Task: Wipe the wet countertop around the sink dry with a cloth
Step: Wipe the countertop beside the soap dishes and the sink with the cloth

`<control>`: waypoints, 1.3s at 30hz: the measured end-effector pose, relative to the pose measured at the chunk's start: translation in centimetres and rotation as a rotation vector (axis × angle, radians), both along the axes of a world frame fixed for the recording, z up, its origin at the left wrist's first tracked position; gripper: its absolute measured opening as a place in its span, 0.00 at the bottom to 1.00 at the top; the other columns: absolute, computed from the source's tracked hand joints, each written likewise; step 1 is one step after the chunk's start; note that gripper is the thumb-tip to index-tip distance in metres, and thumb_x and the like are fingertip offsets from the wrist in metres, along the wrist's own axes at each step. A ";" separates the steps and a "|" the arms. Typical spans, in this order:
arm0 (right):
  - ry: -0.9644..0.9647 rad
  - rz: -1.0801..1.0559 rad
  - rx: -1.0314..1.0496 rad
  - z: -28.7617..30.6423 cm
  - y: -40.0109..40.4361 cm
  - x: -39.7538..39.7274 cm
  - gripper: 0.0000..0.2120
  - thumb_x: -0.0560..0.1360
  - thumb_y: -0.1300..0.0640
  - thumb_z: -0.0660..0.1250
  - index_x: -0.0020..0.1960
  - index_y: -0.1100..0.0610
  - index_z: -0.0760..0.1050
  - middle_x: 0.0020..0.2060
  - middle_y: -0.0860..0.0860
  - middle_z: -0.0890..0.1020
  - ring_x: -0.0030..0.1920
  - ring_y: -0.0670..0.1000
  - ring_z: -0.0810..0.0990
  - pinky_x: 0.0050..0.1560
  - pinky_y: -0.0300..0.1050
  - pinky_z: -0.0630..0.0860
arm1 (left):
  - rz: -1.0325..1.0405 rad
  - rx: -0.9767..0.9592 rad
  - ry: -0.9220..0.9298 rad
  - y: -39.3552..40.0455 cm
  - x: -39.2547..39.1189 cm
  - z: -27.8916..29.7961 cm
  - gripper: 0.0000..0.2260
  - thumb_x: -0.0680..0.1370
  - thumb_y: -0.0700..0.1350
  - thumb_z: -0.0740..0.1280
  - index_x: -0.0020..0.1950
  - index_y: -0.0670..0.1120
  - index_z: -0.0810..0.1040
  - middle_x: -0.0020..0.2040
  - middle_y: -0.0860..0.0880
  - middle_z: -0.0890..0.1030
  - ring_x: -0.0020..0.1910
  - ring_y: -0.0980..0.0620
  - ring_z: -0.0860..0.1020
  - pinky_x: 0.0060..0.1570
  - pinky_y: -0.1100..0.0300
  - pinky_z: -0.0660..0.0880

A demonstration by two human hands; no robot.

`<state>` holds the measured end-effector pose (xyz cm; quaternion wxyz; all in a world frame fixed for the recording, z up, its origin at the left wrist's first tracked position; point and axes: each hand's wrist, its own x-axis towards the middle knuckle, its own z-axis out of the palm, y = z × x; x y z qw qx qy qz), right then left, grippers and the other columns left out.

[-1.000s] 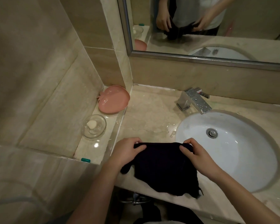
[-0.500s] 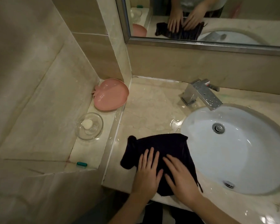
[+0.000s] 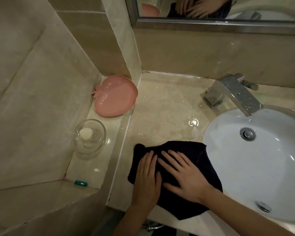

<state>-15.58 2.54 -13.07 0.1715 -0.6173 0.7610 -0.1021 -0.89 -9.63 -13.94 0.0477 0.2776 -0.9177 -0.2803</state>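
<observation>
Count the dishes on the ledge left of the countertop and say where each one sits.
2. The pink dish sits at the ledge's far end, in the wall corner. The clear glass dish sits nearer, holding something small and white. Neither touches the other.

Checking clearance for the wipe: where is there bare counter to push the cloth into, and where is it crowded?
Bare, wet countertop lies beyond the dark cloth, bordered by the back wall, the faucet and the sink rim. Both hands, left and right, press flat on the cloth. The left ledge is crowded: pink dish, glass bowl, small teal item.
</observation>
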 end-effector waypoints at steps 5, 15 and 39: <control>0.032 0.065 0.043 -0.2 -0.7 0.8 0.35 0.78 0.30 0.54 0.81 0.44 0.57 0.82 0.53 0.51 0.81 0.59 0.46 0.77 0.65 0.45 | 0.027 0.100 0.105 -0.5 -0.3 0.2 0.23 0.85 0.43 0.50 0.81 0.50 0.57 0.82 0.55 0.55 0.81 0.51 0.56 0.78 0.54 0.56; 0.131 -0.140 0.058 -1.1 -9.5 -1.1 0.34 0.78 0.36 0.55 0.81 0.48 0.56 0.82 0.52 0.53 0.80 0.62 0.51 0.76 0.69 0.48 | 0.331 0.118 0.157 -5.8 -6.3 0.5 0.22 0.85 0.50 0.49 0.76 0.46 0.69 0.78 0.51 0.65 0.79 0.52 0.60 0.76 0.46 0.62; 0.140 -0.483 -0.040 -0.9 -13.8 -6.5 0.30 0.81 0.35 0.53 0.79 0.46 0.62 0.80 0.53 0.59 0.80 0.60 0.52 0.77 0.66 0.46 | 0.454 0.020 0.116 -3.8 -4.9 -0.6 0.23 0.84 0.47 0.50 0.80 0.47 0.62 0.80 0.52 0.62 0.79 0.55 0.57 0.77 0.50 0.59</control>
